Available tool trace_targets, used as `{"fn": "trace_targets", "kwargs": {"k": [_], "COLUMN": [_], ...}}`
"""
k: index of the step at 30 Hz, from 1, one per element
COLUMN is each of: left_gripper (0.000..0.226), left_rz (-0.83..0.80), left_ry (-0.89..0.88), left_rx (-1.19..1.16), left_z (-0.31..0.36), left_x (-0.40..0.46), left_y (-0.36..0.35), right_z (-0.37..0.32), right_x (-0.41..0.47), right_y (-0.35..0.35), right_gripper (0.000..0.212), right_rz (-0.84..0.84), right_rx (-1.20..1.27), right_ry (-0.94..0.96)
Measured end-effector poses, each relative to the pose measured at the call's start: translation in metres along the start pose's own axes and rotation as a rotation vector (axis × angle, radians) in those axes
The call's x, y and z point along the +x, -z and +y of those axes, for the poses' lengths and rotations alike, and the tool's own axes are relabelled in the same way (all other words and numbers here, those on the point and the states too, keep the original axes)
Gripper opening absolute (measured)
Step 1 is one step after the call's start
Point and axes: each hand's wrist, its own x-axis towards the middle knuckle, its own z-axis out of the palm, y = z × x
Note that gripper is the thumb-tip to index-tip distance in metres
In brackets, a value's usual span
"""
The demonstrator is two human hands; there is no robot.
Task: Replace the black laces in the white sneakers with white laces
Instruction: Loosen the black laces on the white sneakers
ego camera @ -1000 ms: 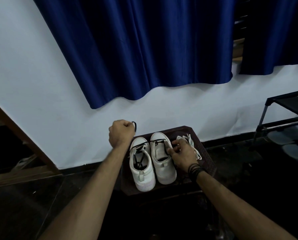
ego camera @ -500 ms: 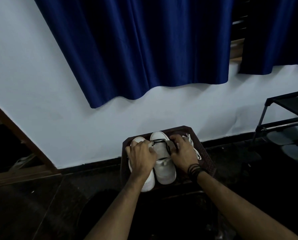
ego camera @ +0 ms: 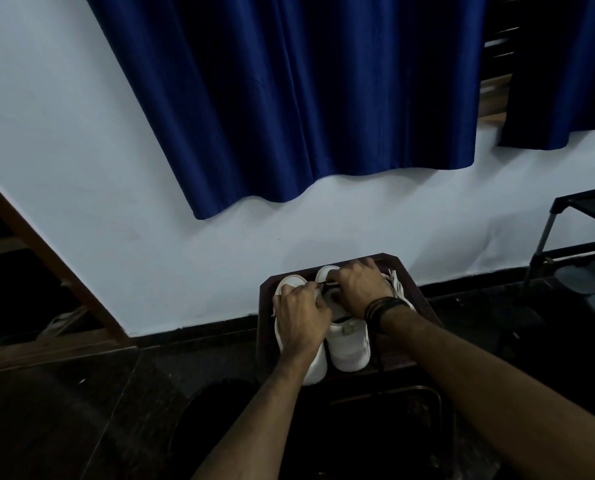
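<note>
While you're leaning over the little stool, this is how it all sits:

Sneakers: your two white sneakers stand side by side on the dark brown worktop (ego camera: 414, 289), toes pointing back at you. Left sneaker (ego camera: 315, 370) is mostly under your left hand, right sneaker (ego camera: 349, 348) shows its toe and tongue.

Black lace: only a short bit of black lace (ego camera: 328, 285) shows, running between your two hands up at the top eyelets of the right sneaker.

Left hand: your left hand (ego camera: 301, 315) has its fingers curled, and the fingertips pinch the end of that black lace.

Right hand: your right hand (ego camera: 360, 287) lies over the collar of the right sneaker with its fingers bent down onto it; can't tell if it's actually gripping the lace or just steadying the shoe. Dark bands (ego camera: 379, 308) wrap that wrist.

White laces: the white laces (ego camera: 397, 284) lie bunched on the worktop just right of the right sneaker, partly hidden by your wrist.

Background: blue curtain (ego camera: 306, 98) over a white wall (ego camera: 64, 168), black rack (ego camera: 573, 244) off to the right.
</note>
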Motion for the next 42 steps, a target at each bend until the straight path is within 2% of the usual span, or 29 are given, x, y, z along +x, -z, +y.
{"fn": "trace_targets", "kwargs": {"k": [2,5,9,13,15,19,22,24,25,27,29,31,33,35,37,38,39,40,42], "left_gripper": [0.018,0.015,0.019,0.017,0.017,0.013,0.017,0.025,0.027,0.032,0.036,0.035,0.03,0.024,0.019,0.018,0.017,0.017,0.022], "left_rz": [0.002,0.018,0.053,0.082,0.071,0.059,0.073,0.071,0.064,0.051,0.052,0.054,0.046,0.05,0.047,0.046,0.045,0.041,0.027], "left_ry": [-0.002,0.002,0.008,0.032,0.027,0.04,0.044,0.037,0.026,0.004,-0.005,-0.01,-0.018,-0.024,-0.024,-0.027,-0.033,-0.038,-0.042], "left_rx": [-0.003,-0.018,-0.054,-0.061,-0.065,-0.086,-0.064,-0.045,-0.028,0.012,0.02,0.024,0.042,0.042,0.046,0.052,0.055,0.056,0.051], "left_z": [0.0,0.002,0.007,0.01,0.01,0.012,0.011,0.007,0.006,0.003,0.002,0.001,0.001,0.001,0.002,0.002,0.001,0.001,0.001], "left_x": [-0.001,-0.002,-0.005,-0.007,-0.007,-0.008,-0.007,-0.005,-0.005,-0.004,-0.004,-0.004,-0.005,-0.006,-0.006,-0.007,-0.007,-0.007,-0.007], "left_y": [0.001,0.002,0.005,0.008,0.008,0.01,0.007,0.003,0.001,-0.003,-0.005,-0.006,-0.006,-0.005,-0.004,-0.005,-0.005,-0.005,-0.006], "right_z": [0.001,-0.003,-0.006,-0.003,-0.001,-0.002,0.007,0.015,0.019,0.023,0.03,0.04,0.049,0.051,0.045,0.042,0.041,0.042,0.044], "right_x": [0.003,0.005,0.005,-0.002,-0.003,0.001,0.003,0.003,0.002,-0.002,-0.007,-0.008,-0.011,-0.02,-0.035,-0.041,-0.044,-0.044,-0.035], "right_y": [-0.001,0.002,-0.001,-0.007,-0.005,0.007,0.023,0.038,0.046,0.064,0.08,0.092,0.098,0.099,0.097,0.097,0.096,0.093,0.082], "right_gripper": [0.032,0.024,0.016,0.012,0.016,0.033,0.036,0.031,0.03,0.041,0.051,0.058,0.063,0.054,0.041,0.039,0.037,0.034,0.029], "right_rz": [0.009,0.037,0.118,0.288,0.307,0.185,0.234,0.237,0.181,0.07,0.072,0.079,-0.105,-0.524,-0.967,-1.105,-1.162,-1.133,-0.869], "right_rx": [0.045,-0.033,-0.079,-0.021,0.034,0.166,0.337,0.528,0.695,1.105,1.318,1.238,0.926,0.611,0.484,0.458,0.445,0.437,0.425], "right_ry": [0.051,0.119,0.091,0.162,0.218,0.309,0.265,0.164,0.097,-0.047,-0.153,-0.235,-0.299,-0.275,-0.211,-0.181,-0.164,-0.168,-0.23]}}
